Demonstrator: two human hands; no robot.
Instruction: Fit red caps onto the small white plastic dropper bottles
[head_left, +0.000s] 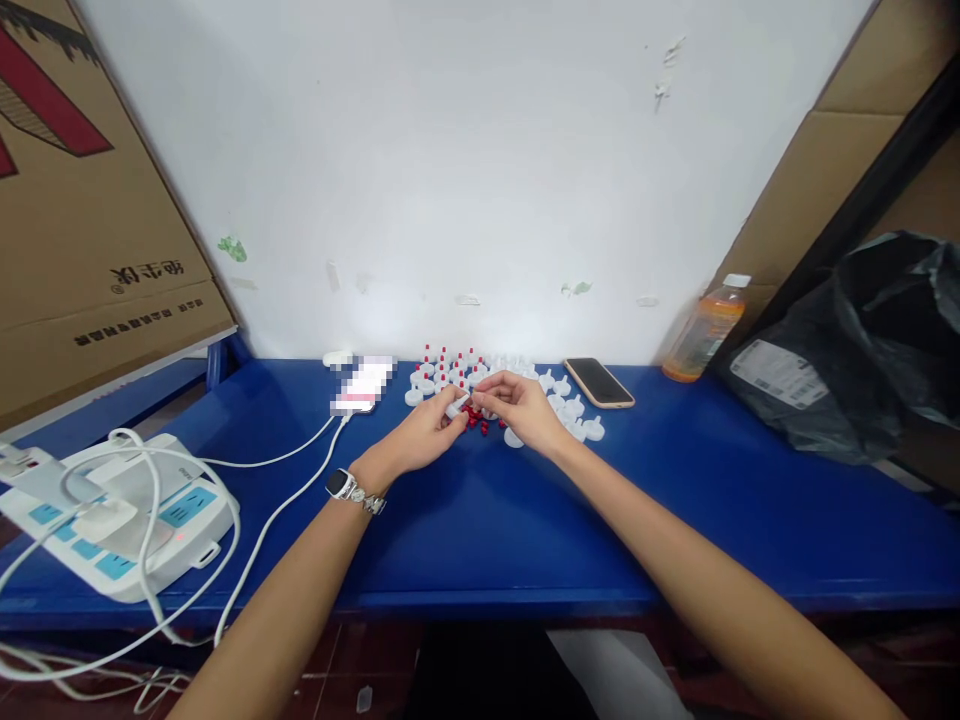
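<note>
Blue tabletop (510,540) was seen below. A nozzle cap (456,407) was gripped by the left hand (424,430); alongside, the right hand (521,408) was pinched.

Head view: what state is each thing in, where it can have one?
Left hand, closed on a white cap
Right hand, fingers bent, grip unclear
Left white caps, upright, many red-tipped
Red tips, loose
Right phone, screen dark
Bottle, capped
Power strip, red light lit
Watch, screen dark

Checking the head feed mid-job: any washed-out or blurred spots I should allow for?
Head view: the farthest white pieces nearly wash out against the bright wall; head view: pixelation masks most of the plugged-in device; head view: the white piece in the left hand lacks fine detail.
</note>
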